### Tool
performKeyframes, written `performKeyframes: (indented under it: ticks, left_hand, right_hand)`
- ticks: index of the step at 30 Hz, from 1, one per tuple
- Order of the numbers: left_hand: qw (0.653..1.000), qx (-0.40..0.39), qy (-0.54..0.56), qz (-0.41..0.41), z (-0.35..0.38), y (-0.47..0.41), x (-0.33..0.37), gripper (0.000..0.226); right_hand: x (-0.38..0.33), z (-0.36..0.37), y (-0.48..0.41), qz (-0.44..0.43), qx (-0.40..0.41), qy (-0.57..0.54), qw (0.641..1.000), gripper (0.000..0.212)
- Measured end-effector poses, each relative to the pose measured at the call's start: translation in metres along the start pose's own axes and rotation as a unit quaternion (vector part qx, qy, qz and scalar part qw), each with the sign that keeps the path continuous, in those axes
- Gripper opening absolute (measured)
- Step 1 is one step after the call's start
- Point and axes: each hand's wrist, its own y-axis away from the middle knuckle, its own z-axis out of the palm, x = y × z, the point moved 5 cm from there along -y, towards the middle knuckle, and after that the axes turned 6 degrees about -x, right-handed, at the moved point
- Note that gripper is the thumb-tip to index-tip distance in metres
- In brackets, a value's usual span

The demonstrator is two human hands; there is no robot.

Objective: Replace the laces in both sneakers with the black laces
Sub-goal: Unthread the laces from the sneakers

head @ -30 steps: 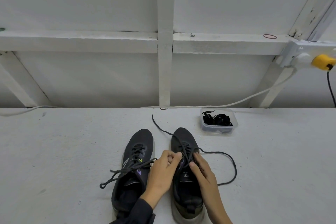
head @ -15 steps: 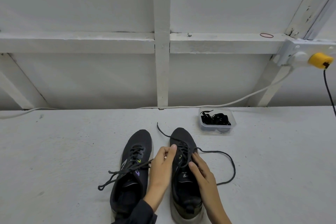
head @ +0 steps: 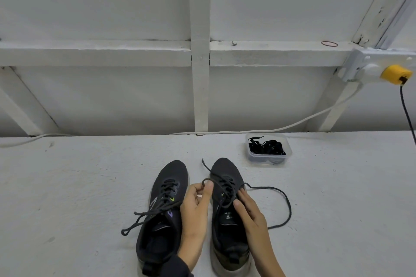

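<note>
Here, left hand (head: pixel 195 211) pinching a thin dark lace loop (head: pixel 203 181), right hand (head: pixel 252 216) pinching lacing (head: pixel 226 189) on matte mesh sneaker (head: pixel 227 170).

Watching from the remote station, I find no text I can read. The tongue of the right sneaker (head: pixel 225 226) carries a small white print, too blurred to make out. The left sneaker (head: pixel 161 229) shows a white side mark and purple and yellow-green flecks, none legible as letters.
</note>
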Motion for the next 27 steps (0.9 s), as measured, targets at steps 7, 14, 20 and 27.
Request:
performKeyframes:
  ticks: [7,14,20,27]
  left_hand:
    - [0.998,-0.013,-0.059,0.003,-0.003,0.001,-0.008,0.040]
    - [0.996,0.057,0.059,0.023,-0.009,-0.010,0.019,0.027]
    - [0.997,-0.061,-0.016,-0.043,0.004,0.007,-0.016,0.039]
    - [0.996,0.075,0.045,0.031,-0.013,-0.010,0.019,0.019]
  right_hand:
    - [0.001,-0.002,-0.002,0.000,-0.002,0.005,1.000,0.042]
    - [0.001,-0.002,-0.002,-0.008,0.003,0.009,1.000,0.042]
    - [0.002,-0.002,-0.004,-0.007,0.002,0.014,1.000,0.040]
    - [-0.001,-0.002,-0.002,-0.010,0.001,0.005,1.000,0.041]
